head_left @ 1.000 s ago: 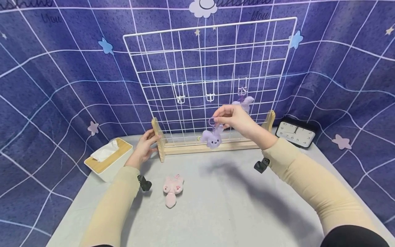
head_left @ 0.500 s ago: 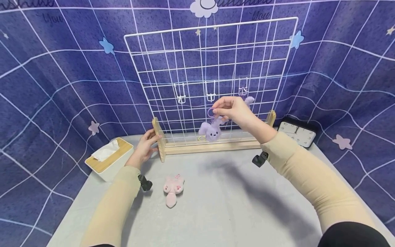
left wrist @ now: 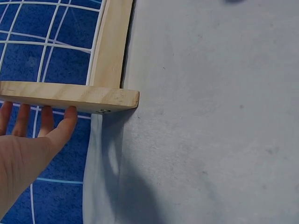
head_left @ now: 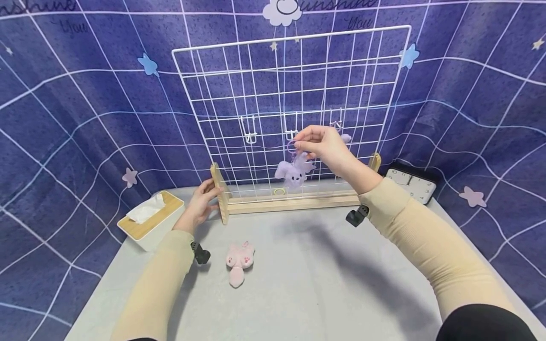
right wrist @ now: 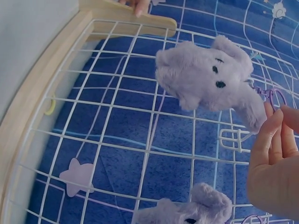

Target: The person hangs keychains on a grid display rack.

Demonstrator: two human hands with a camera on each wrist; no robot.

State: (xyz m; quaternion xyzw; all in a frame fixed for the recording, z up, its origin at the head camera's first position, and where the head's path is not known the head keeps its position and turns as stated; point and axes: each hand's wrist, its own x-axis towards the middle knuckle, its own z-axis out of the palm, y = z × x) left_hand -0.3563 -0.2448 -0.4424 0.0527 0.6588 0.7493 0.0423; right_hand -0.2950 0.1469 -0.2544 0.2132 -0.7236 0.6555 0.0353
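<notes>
Purple plush [head_left: 294, 176] hangs below the right hand [head_left: 327, 146], whose fingers pinch its ring [head_left: 287, 146] near the middle hook [head_left: 291, 134]; left hand [head_left: 199, 201], unclenched, touches the wooden stand [head_left: 223, 206].

Blue-purple backdrop [head_left: 106, 92], pale lines [head_left: 68, 73], stars [head_left: 147, 64], a cloud [head_left: 279, 19], light grey tabletop [head_left: 298, 293], soft shadows [head_left: 367, 272]

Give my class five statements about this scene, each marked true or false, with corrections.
The right hand holds a purple plush by its ring. True.
The pink plush hangs from a hook. False: the pink plush lies on the table.
The left hand touches the wooden end post of the rack. True.
A second purple plush hangs on the rack. True.
The clock stands left of the rack. False: the clock stands right of it.
</notes>
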